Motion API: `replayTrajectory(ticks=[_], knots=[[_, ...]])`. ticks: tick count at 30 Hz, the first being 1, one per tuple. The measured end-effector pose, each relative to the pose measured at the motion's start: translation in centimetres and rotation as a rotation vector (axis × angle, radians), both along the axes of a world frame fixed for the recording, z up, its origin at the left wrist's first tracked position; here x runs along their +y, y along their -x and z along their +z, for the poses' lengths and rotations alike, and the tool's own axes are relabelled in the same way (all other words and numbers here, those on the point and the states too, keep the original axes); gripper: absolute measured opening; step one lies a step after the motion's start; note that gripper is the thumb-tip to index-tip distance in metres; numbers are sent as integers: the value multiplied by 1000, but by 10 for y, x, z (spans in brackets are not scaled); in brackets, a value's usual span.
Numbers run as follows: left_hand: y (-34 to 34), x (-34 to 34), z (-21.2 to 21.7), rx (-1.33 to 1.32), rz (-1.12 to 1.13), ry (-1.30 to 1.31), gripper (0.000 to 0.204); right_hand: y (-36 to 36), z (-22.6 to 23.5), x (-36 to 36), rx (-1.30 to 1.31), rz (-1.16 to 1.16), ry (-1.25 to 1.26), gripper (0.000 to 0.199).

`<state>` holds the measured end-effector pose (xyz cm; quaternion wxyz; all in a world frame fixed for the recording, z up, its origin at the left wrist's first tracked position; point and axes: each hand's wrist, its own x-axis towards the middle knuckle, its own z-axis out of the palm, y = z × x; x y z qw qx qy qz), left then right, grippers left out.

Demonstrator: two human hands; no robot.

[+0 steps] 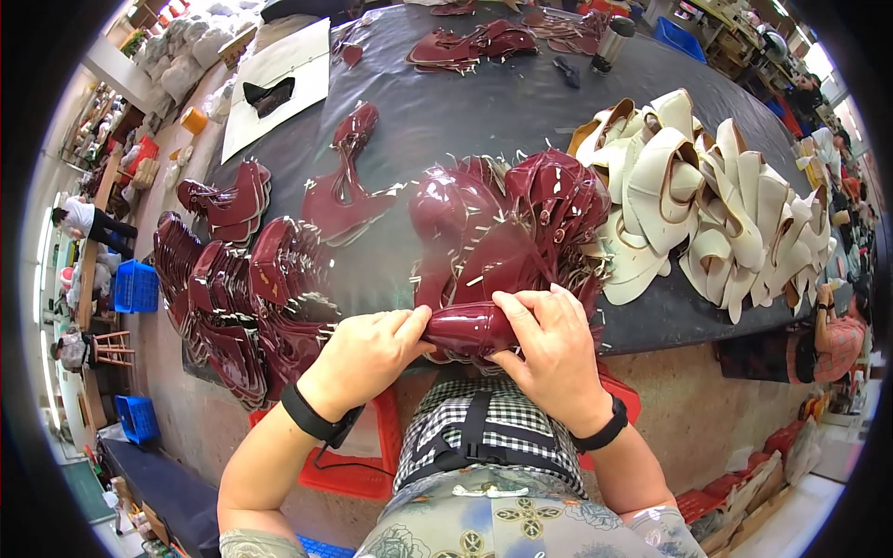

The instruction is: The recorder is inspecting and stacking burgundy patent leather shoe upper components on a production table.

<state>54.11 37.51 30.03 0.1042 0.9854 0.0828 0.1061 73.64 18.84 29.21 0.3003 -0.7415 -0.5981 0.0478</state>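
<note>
A glossy dark red shoe upper (468, 329) is stretched sideways between my hands at the table's near edge. My left hand (365, 361) pinches its left end between thumb and fingers. The fingers of my right hand (558, 355) are closed round its right end, thumb on top. Just beyond lies a loose heap of dark red uppers (502, 246) with pale thread ends sticking out. To the left, more red uppers (279, 265) stand in neat overlapping rows. A single flattened upper (346, 200) lies behind those rows.
Cream uppers (665, 177) are piled on the right of the dark-covered table (391, 102). At the far side are more red pieces (474, 45), a clear cup (612, 45) and a white sheet (302, 70). A red stool (358, 456) stands below. Another person (837, 344) sits at the right.
</note>
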Motion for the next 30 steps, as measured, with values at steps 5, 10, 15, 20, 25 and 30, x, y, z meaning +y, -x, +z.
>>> replayTrajectory(ticks=[5,10,15,20,25,30], knots=[[2,10,7,93,-147,-90,37,3,-2,1,3,16,9,70],[-10,9,33,147,-63,40,60,3,-2,0,1,-10,9,71],[-28,-7,41,-38,-130,98,74,6,6,3,-17,-13,-11,71],[-31,-7,18,-50,-173,74,56,11,3,5,-29,9,-2,67],[-28,-2,13,62,-215,64,47,15,-5,4,-8,48,9,62],[-26,2,24,-25,-124,188,64,11,1,6,33,-17,-2,65]])
